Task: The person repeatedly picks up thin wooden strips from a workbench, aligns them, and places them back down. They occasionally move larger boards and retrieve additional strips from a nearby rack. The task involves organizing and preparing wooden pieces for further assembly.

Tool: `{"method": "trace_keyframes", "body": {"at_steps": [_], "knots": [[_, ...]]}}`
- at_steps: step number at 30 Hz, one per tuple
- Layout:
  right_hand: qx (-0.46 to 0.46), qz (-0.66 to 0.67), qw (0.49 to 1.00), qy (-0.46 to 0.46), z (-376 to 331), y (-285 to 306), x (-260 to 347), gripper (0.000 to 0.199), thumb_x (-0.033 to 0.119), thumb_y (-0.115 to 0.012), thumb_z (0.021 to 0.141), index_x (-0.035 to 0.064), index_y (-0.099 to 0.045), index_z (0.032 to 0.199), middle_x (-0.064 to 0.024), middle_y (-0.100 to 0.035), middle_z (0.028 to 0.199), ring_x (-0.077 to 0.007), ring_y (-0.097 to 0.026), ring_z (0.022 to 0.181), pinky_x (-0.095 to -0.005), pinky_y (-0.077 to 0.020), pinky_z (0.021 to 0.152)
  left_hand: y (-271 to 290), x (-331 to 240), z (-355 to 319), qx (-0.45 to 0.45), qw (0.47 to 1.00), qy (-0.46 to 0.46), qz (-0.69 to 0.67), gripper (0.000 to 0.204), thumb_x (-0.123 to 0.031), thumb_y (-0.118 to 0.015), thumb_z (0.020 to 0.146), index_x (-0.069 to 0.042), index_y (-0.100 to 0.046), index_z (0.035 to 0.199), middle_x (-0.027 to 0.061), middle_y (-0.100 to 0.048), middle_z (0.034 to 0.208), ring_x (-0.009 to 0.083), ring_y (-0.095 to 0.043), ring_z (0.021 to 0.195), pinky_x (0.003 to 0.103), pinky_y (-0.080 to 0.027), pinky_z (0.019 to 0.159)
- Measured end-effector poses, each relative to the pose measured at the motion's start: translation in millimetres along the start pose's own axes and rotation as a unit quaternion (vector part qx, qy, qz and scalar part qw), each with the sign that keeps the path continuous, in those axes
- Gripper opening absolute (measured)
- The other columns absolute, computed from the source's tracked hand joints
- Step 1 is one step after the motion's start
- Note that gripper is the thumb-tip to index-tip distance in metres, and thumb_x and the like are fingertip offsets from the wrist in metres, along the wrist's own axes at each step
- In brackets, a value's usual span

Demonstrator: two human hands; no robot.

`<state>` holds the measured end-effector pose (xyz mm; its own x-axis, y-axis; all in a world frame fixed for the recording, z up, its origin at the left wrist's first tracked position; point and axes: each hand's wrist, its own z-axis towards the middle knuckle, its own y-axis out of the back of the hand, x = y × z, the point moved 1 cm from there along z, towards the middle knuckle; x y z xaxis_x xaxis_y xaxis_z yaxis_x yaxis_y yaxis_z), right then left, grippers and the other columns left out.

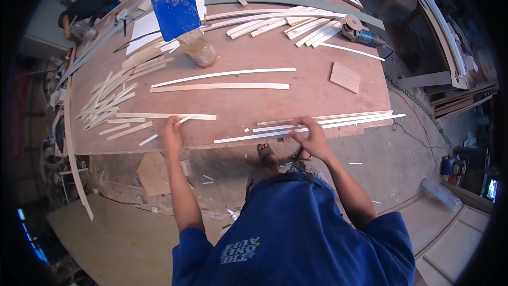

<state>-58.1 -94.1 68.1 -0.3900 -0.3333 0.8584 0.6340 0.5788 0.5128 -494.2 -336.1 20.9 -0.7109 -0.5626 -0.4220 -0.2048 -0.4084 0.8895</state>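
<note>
My left hand (171, 133) is closed round a short white strip (149, 140) at the near edge of the workbench (248, 104). Just beyond that hand lies a longer pale wood strip (203, 117). My right hand (313, 139) hovers over long, thin white strips (243, 138) lying along the near edge, its thumb and fingers apart. Whether its fingertips touch them, I cannot tell. A thin wood strip (360, 116) lies beside these. Farther in are a slightly bowed white strip (222, 76) and a wood strip (227, 87).
Loose strips (108, 98) lie heaped at left. Behind are a cloudy container (200, 48) with a blue flat piece (176, 13), more strips (312, 26) and an angle grinder (362, 36). A square wood piece (345, 77) lies at right. Another person (87, 13) bends at far left.
</note>
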Motion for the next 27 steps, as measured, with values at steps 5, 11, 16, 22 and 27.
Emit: {"method": "trace_keyframes", "body": {"at_steps": [5,11,16,22,27], "knots": [[-0.067,-0.022,0.985,-0.157,-94,51,-67,0.028,0.019,-0.075,0.094,0.0009,-0.073,0.115,-0.0129,-0.075,0.108,-0.0252,-0.069,0.105,-0.0388,-0.0528,0.093,26,67,-94,-0.001,0.971,0.156,-0.179,0.011,-0.008,-0.066,0.099,-0.001,-0.068,0.108,0.0088,-0.072,0.103,0.0174,-0.066,0.104,0.035,-0.052,0.094],[-0.134,0.064,0.946,-0.288,-156,62,-109,0.024,0.019,-0.072,0.097,0.0015,-0.074,0.113,-0.0064,-0.075,0.102,-0.0169,-0.067,0.099,-0.0322,-0.0522,0.084,-73,141,-235,0.09,0.94,0.326,-0.036,0.052,-0.01,-0.076,0.093,0.001,-0.055,0.14,0.0172,-0.06,0.135,0.0303,-0.057,0.127,0.043,-0.045,0.112],[-0.134,-0.016,0.965,-0.226,-131,73,-90,0.024,0.017,-0.074,0.095,-0.0001,-0.074,0.112,-0.0136,-0.076,0.102,-0.0238,-0.071,0.098,-0.0374,-0.0548,0.09,-132,1,-206,-0.034,0.98,0.185,-0.062,0.07,-0.015,-0.075,0.091,-0.002,-0.043,0.151,0.0244,-0.047,0.145,0.0463,-0.043,0.136,0.056,-0.032,0.118],[-0.165,-0.117,0.968,-0.149,-113,124,-136,0.019,0.013,-0.073,0.093,0.0017,-0.074,0.109,-0.0186,-0.075,0.106,-0.0324,-0.072,0.1,-0.0425,-0.0556,0.09,-90,-166,-152,0.016,0.999,-0.027,-0.013,0.054,-0.015,-0.071,0.095,-0.008,-0.053,0.145,0.0187,-0.05,0.144,0.043,-0.041,0.139,0.058,-0.033,0.114],[-0.309,-0.156,0.917,-0.196,-109,199,-243,0.022,0.016,-0.074,0.095,0.0021,-0.074,0.111,-0.0134,-0.074,0.1,-0.0234,-0.068,0.089,-0.0358,-0.0547,0.081,-82,-140,-123,0.075,0.994,-0.078,-0.02,0.039,-0.013,-0.071,0.093,-0.011,-0.062,0.131,0.012,-0.053,0.141,0.038,-0.048,0.135,0.053,-0.036,0.112]]}}
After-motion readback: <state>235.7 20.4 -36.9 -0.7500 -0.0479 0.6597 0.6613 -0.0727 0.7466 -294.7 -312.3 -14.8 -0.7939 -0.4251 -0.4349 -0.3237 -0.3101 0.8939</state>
